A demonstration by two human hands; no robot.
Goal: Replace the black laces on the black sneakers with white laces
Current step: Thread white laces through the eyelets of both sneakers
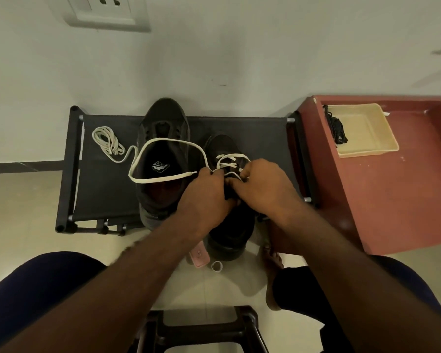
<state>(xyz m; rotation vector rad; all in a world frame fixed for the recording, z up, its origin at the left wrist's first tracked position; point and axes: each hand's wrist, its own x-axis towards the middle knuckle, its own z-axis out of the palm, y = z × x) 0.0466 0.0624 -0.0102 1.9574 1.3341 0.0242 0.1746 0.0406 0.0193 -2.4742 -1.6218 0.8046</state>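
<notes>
**Q:** Where are the shoes in the head camera's view?

**A:** Two sneakers stand side by side on a low black fabric rack [105,189] against a pale wall [239,47], toes pointing away from the person. The left black sneaker [163,123] has bare eyelets and an open mouth. The right black sneaker [227,146] sits nearer the person, its heel overhanging the rack's front edge. A flat white lace [163,140] crosses its toe-end eyelets in several rows.

**Q:** What are the hands doing?

**A:** Both meet over the right sneaker's tongue. The left hand [209,189] has its fingers curled down, gripping the lace where it leaves the eyelets. The right hand [260,184] is curled too, its fingertips pinching a strand of the same lace at the eyelets. The lace's free length swings out in a wide loop across the left sneaker's mouth. Its tip lies just beside the left hand's knuckles.

**Q:** What else is around?

**A:** A coiled white lace [107,141] lies on the rack's left side. Its tail reaches the loop, and I cannot tell whether they join. To the right, on a red ledge [392,187], a beige rectangular plastic tray [367,133] holds bundled black laces [336,128] at its left edge. On the floor tiles [23,212] below the right sneaker lie a small pink object [200,257] and a white ring [217,266].
</notes>
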